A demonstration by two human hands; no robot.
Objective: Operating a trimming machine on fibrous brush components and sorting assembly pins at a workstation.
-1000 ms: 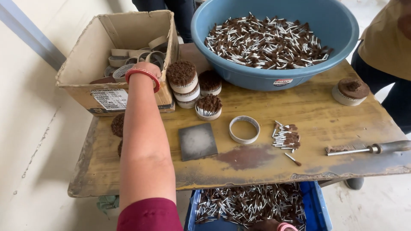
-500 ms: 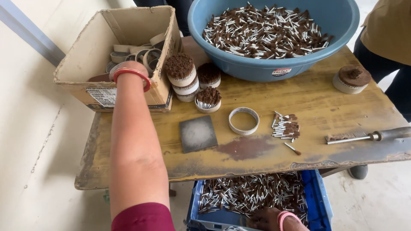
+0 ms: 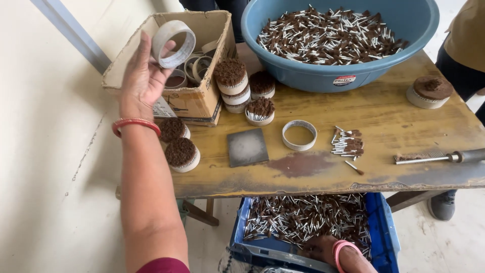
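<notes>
A small workshop: worn wooden bench (image 3: 404, 126), basin (image 3: 283, 60) and crate (image 3: 384, 222) of brown-tipped sticks.

Worn, stained wood with a scuffed yellowish finish on the table (image 3: 384, 126); creased matt cardboard for the box (image 3: 202, 101). Smooth glossy plastic in the blue basin (image 3: 303, 76) and the blue crate (image 3: 386, 237). Dull matt grey on the ring (image 3: 174, 43) held in the left hand (image 3: 144, 76), same on the ring on the table (image 3: 299, 135); flat grey, metal-looking sheen on the square plate (image 3: 247, 147).
</notes>
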